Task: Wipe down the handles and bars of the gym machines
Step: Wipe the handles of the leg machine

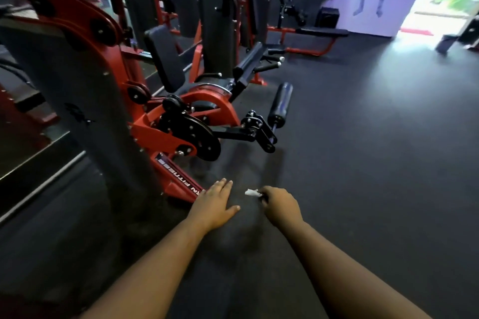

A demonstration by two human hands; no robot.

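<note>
We held a small white crumpled wipe (252,192) pinched in our right hand (281,206), our left hand (213,205) flat with fingers straight, and the red and black leg machine (186,122) on the far left looked not yet wiped.

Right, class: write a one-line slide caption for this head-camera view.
Right hand pinches a white wipe, left hand open, beside a red leg machine.
</note>
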